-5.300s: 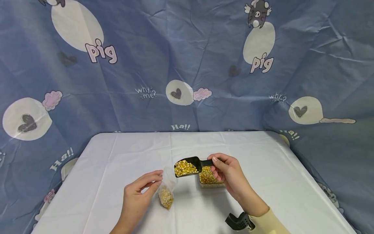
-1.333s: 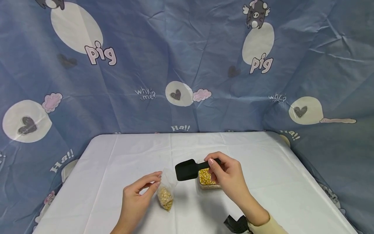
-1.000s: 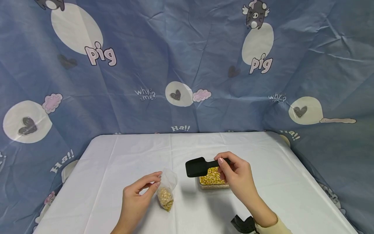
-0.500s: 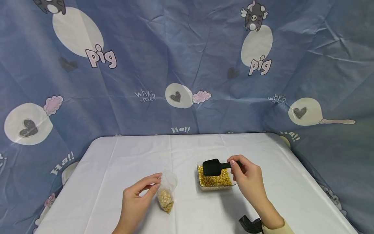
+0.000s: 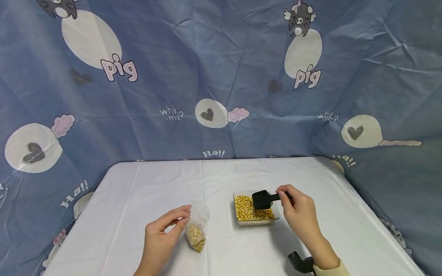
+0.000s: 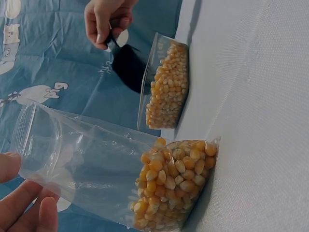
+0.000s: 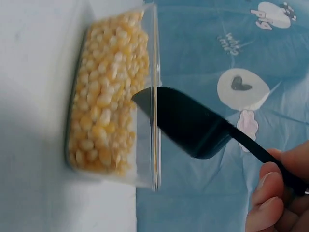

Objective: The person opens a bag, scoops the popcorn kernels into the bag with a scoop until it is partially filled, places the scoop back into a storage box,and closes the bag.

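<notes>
Left hand [image 5: 160,235]: leftmost in the work area; narrow grip, pinching the upper left edge of the clear zip-top bag [image 5: 198,213].
Zip-top bag: immediately right of the left grip; long axis near upright, mouth uppermost; bagged kernels [image 6: 174,188] gathered in the base, apparently resting on the tabletop [image 5: 145,191].
Clear rectangular container [image 5: 255,222]: right of the zip-top bag, near but apart; filled with loose corn kernels [image 5: 244,209] to somewhat below the rim.
Black scoop [image 5: 263,200]: above the right part of the container; long axis roughly left to right in the head view, blade leftward, handle rightward; in the right wrist view, sloping down from handle to tip, tip lower than the rim and inside the walls. Contact of tip with kernels: cannot tell.
Right hand [image 5: 300,209]: beyond the container's right side; narrow grip, holding the scoop handle; nearer to the container than the left hand.
Deciding relation (judged): loose corn kernels below and left of the right grip, in line with the downward slope of the blade; zip-top bag farther left, on the blade side.
</notes>
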